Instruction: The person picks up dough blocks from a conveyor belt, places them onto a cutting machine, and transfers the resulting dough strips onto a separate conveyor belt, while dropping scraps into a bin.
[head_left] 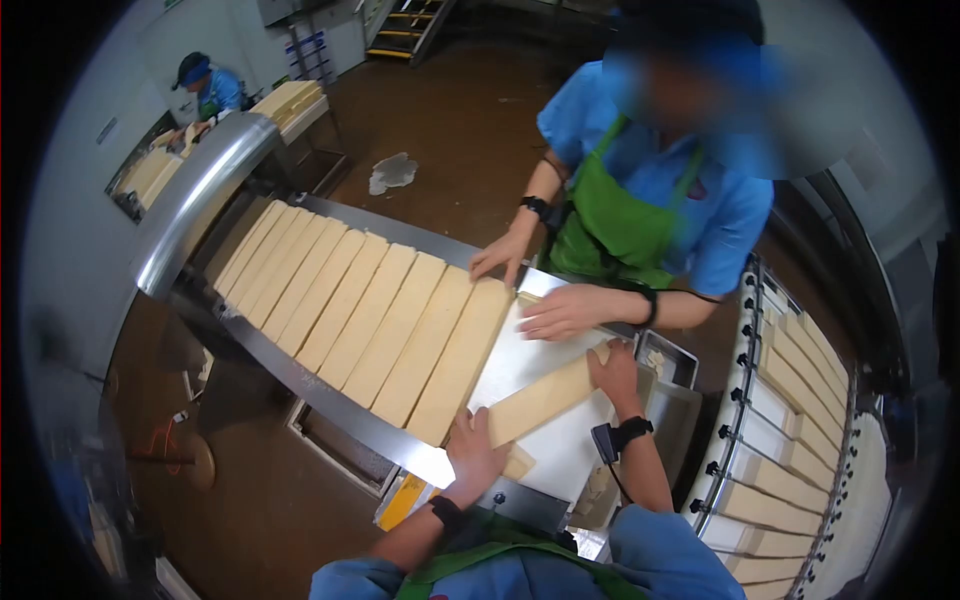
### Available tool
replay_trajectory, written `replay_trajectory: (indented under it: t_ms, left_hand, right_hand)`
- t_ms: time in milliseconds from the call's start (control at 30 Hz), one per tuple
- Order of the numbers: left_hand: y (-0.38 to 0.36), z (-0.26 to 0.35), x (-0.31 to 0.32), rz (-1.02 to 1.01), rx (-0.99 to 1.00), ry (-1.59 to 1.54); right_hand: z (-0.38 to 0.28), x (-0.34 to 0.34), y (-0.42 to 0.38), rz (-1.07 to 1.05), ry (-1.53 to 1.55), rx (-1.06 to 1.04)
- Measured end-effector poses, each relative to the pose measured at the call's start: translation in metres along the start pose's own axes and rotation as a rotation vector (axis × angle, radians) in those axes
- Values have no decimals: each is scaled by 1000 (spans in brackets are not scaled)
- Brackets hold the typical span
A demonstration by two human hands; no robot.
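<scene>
The person wearing the camera has both hands on one long pale tan rectangular slab, which lies slantwise across the white tabletop. The left hand closes its grip around the slab's near end, fingers curled over the edge, while the right hand clasps the far end from above, thumb and fingers wrapped on it. The slab sits just beside the last piece in a tight row of matching tan slabs that lie edge to edge on the sloping steel conveyor, running up toward a rounded shiny metal hood.

Across the tabletop stands a co-worker in a blue shirt and green apron; one of that person's hands rests on the end slab of the row and the other hand lies flat on the white surface. To the right, a rack of metal rods carrying more tan slabs curves away. A second worker in blue stands far back by another stack.
</scene>
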State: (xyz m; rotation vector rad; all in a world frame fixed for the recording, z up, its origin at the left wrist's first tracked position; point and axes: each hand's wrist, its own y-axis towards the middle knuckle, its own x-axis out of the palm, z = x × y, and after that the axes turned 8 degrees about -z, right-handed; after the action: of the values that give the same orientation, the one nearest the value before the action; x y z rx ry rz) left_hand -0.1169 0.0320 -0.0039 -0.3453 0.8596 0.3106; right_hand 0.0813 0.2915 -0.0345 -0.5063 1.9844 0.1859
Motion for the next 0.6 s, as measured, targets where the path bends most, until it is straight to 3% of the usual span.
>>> replay_trajectory:
  t_ms: [100, 167, 367, 400, 467, 533, 600]
  left_hand:
    - [13, -3, -1, -102, 97, 63]
    - [19, 3, 7, -208, -48, 120]
    - [10, 5, 39, 12, 143, 132]
    - [7, 19, 41, -16, 174, 118]
    - [-3, 53, 51, -78, 244, 114]
    - [-19, 89, 66, 58, 464, 40]
    - [-38, 133, 84, 3, 578, -2]
  right_hand:
    - [14, -4, -33, 219, 69, 167]
    - [16, 12, -38, 287, -34, 75]
    - [16, 2, -96, 445, 140, 230]
    - [13, -18, -117, 424, 118, 262]
    - [24, -48, -164, 633, 179, 297]
    - [42, -74, -209, 728, 170, 363]
    - [74, -100, -260, 952, 100, 423]
